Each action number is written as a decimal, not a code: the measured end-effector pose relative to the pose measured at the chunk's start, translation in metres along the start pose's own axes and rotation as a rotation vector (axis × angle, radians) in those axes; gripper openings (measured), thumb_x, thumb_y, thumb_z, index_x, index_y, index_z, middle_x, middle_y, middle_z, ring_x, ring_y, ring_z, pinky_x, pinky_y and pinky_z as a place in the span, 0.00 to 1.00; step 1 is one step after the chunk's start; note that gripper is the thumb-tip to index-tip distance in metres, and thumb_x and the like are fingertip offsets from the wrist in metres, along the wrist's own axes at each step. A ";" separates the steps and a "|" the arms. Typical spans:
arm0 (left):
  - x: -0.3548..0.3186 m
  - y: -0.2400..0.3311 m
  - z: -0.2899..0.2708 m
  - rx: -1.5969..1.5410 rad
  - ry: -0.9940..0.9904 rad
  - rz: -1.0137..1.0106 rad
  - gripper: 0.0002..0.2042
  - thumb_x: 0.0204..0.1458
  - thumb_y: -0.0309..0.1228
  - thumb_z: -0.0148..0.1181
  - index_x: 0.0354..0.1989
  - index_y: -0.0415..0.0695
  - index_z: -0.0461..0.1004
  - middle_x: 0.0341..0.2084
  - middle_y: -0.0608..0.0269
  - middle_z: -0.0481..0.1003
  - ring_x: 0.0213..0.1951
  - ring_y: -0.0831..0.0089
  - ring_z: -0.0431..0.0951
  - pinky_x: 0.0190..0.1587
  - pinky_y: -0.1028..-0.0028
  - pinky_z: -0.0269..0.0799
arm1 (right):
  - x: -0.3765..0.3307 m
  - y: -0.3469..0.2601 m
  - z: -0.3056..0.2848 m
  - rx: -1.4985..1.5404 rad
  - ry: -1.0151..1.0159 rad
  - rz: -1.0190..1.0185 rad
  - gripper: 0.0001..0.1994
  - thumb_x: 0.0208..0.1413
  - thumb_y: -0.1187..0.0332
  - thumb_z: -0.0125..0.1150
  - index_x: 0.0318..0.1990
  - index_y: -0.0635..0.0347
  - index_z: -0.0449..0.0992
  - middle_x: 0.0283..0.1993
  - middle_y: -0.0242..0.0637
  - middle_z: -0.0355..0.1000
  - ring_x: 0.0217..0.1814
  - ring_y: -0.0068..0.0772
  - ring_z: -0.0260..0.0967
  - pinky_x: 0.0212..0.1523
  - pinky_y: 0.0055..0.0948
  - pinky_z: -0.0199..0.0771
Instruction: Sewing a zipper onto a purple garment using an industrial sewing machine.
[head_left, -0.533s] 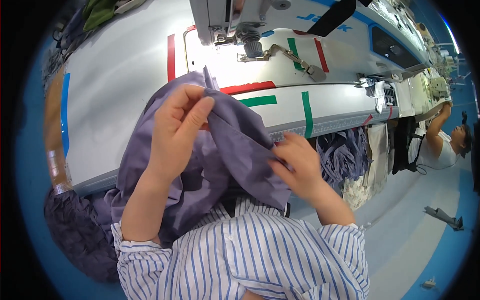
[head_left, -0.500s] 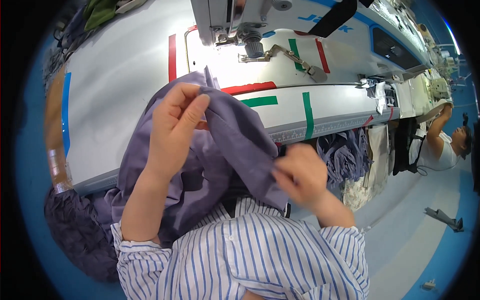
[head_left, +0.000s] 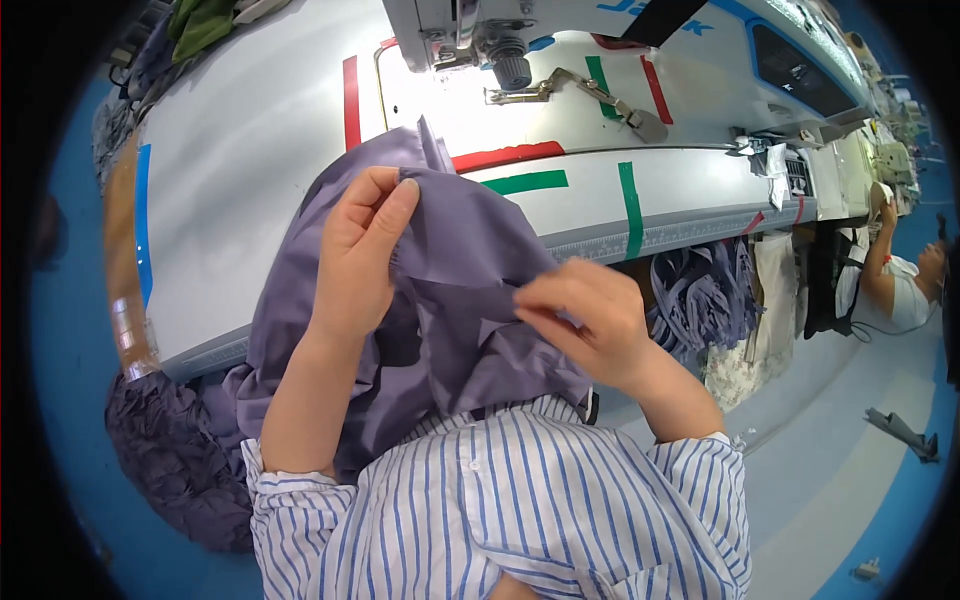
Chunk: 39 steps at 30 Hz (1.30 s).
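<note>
A large piece of purple fabric [head_left: 470,235] lies over the table's front edge and drapes down to my lap in folds. My left hand [head_left: 362,235] pinches its upper edge between thumb and fingers, holding it raised just in front of the sewing machine [head_left: 440,20]. Closer to me and to the right, my right hand [head_left: 590,320] has its thumb and fingers drawn together on the fabric's right part, by a fold. Its fingertips are slightly blurred. The underside of the raised fabric is hidden.
The white sewing table [head_left: 250,170] carries red and green tape strips and a ruler edge [head_left: 580,245]. A metal guide arm [head_left: 580,85] sits beside the needle area. Bunched dark purple cloth [head_left: 175,460] hangs at left, purple strips [head_left: 700,295] at right. Another person [head_left: 905,285] works far right.
My right hand has moved left and slightly up, nearer my left hand. The fabric between them has opened wider. My left hand keeps its pinch, and the view has shifted slightly.
</note>
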<state>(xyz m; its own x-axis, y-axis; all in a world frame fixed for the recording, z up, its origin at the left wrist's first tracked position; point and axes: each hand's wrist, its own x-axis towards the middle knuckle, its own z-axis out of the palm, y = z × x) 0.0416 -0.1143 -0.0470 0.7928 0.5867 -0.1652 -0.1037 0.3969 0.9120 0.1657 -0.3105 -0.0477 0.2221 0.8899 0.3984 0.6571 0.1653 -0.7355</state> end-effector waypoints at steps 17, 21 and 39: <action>-0.018 0.000 0.039 0.485 -0.178 0.085 0.14 0.48 0.23 0.66 0.44 0.39 0.73 0.34 0.66 0.76 0.38 0.81 0.75 0.43 0.80 0.70 | 0.021 0.006 -0.014 0.372 0.271 0.393 0.08 0.51 0.79 0.55 0.40 0.69 0.73 0.36 0.37 0.73 0.38 0.25 0.69 0.41 0.23 0.69; -0.033 0.000 0.041 0.102 -0.502 -0.296 0.13 0.51 0.25 0.65 0.43 0.37 0.73 0.34 0.67 0.75 0.36 0.83 0.72 0.42 0.80 0.69 | 0.040 -0.016 -0.065 0.507 0.661 0.155 0.11 0.61 0.64 0.55 0.35 0.65 0.72 0.27 0.30 0.68 0.30 0.20 0.67 0.28 0.17 0.66; -0.023 -0.008 0.034 0.410 -0.189 -0.028 0.09 0.58 0.28 0.58 0.42 0.35 0.73 0.33 0.64 0.78 0.39 0.78 0.77 0.44 0.77 0.72 | 0.057 0.006 -0.044 0.348 -0.206 0.668 0.14 0.61 0.65 0.58 0.29 0.69 0.74 0.20 0.27 0.62 0.23 0.14 0.53 0.23 0.21 0.55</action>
<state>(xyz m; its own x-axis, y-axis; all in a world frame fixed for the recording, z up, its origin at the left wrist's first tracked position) 0.0443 -0.1549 -0.0376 0.8918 0.4249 -0.1554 0.1359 0.0761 0.9878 0.2141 -0.2771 -0.0056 0.3307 0.9031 -0.2739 0.1600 -0.3396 -0.9269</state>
